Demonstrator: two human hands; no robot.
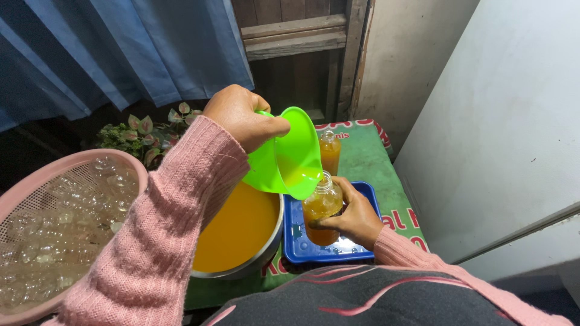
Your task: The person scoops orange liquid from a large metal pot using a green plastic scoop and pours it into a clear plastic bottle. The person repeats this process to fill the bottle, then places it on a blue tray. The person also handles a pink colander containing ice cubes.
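Left hand (241,115) clamped on handle of green scoop (290,154), tipped with lip over mouth of small clear bottle (322,208). Bottle holds orange liquid, stands upright in blue tray (299,241). Right hand (356,217) wrapped around bottle's lower half. Left forearm in pink knit sleeve crosses over steel pot (241,232) of orange liquid, touching tray's left side. Second filled bottle (330,151) behind scoop. All on green printed cloth (368,157). Pink basket (54,229) of empty bottles far left. Blue curtain (109,48), potted leaves (142,136), wooden wall behind; pale panel at right.
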